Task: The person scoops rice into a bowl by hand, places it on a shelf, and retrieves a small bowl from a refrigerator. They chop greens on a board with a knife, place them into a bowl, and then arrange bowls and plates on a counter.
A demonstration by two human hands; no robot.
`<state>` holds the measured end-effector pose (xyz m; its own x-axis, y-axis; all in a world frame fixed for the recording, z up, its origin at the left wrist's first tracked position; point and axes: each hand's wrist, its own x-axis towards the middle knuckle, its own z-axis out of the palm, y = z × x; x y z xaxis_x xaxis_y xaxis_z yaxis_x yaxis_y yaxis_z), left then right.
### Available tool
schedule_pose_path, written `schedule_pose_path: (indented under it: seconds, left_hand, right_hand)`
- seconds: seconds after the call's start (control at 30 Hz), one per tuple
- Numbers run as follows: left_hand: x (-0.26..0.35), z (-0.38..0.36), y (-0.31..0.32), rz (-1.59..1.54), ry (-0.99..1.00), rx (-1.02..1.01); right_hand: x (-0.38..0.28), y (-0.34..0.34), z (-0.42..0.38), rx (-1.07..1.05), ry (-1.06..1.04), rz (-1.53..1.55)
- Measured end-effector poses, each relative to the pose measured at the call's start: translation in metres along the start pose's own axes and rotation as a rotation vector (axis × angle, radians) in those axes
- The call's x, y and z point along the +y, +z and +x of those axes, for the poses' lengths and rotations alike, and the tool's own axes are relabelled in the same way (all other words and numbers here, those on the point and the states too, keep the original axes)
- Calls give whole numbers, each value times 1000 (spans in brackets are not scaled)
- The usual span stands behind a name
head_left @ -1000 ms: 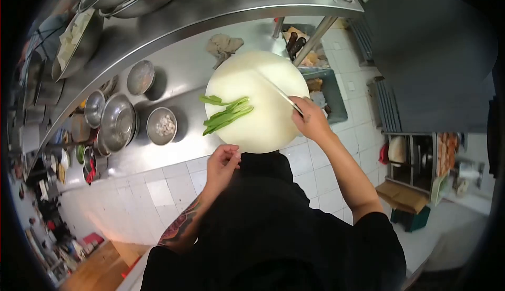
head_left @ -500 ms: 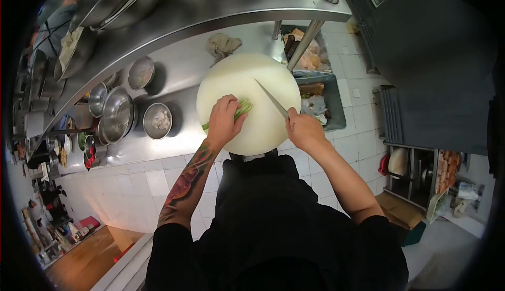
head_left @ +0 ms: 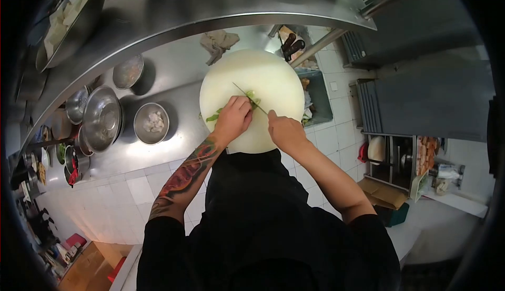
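On a round white cutting board (head_left: 279,75) lies a bunch of green stalks (head_left: 213,117), leafy at its left end. My left hand (head_left: 234,116) is closed over the middle of the bunch, fingers curled, and hides that part. The handle of a kitchen knife (head_left: 254,100) is in my right hand (head_left: 286,132), fingers wrapped round it. Its blade crosses the stalks just right of my left fingertips, with small green pieces on both sides of it.
A metal bowl (head_left: 151,123) with whitish pieces stands left of the board, near larger steel bowls (head_left: 101,119). A grey cloth (head_left: 219,44) lies behind the board. Overhead runs a steel shelf (head_left: 236,8). Black-handled knives (head_left: 292,47) stand at the back right, above a bin (head_left: 321,99).
The knife has moved left from the bare board onto the stalks, my right hand with it. My left hand has shifted slightly right on the bunch. The camera view has shifted too.
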<state>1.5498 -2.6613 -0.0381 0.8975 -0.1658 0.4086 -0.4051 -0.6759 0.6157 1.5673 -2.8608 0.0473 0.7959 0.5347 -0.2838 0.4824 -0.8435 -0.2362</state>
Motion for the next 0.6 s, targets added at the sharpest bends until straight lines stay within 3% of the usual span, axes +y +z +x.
schedule_pose_path:
  seconds: [0.1, 0.17, 0.23, 0.33, 0.47, 0.6]
  left_hand:
    - [6, -3, -8, -29, -30, 35]
    - [6, -8, -10, -56, -162, 104]
    - [1, -12, -7, -29, -188, 108]
    - [7, 2, 9, -1, -234, 122]
    - [28, 42, 48, -38, -204, 151]
    - [41, 53, 50, 138, -192, 116]
  right_hand:
    - [16, 4, 7, -37, 32, 63]
    - [53, 3, -3, 1, 16, 252]
    - [85, -9, -25, -91, 226, 462]
    - [124, -6, -58, 72, 334, 218]
    - [130, -14, -59, 205, 88, 351]
    - [118, -44, -17, 55, -68, 168]
